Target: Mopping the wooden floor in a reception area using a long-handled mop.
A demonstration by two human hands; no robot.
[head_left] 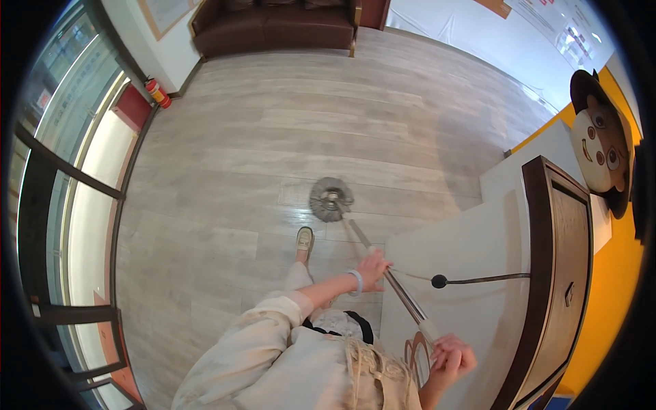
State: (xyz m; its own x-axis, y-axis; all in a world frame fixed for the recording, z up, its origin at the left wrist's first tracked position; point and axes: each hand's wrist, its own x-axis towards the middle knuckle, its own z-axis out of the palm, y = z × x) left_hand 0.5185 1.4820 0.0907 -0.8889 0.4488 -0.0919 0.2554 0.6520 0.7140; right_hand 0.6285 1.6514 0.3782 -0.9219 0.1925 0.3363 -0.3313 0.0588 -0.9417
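A mop with a round grey head (331,199) rests on the pale wood floor, its metal handle (393,284) slanting down to the right. My left hand (373,268), with a pale bangle on the wrist, grips the handle midway. My right hand (451,355) closes around the white top end of the handle near the lower edge. One foot in a light shoe (304,240) stands just left of the mop head.
A white counter with a dark wood top (547,273) stands to the right, with a black desk microphone (439,281) reaching out from it. A brown sofa (273,27) sits at the far wall, a red fire extinguisher (158,93) near glass doors (61,205) on the left.
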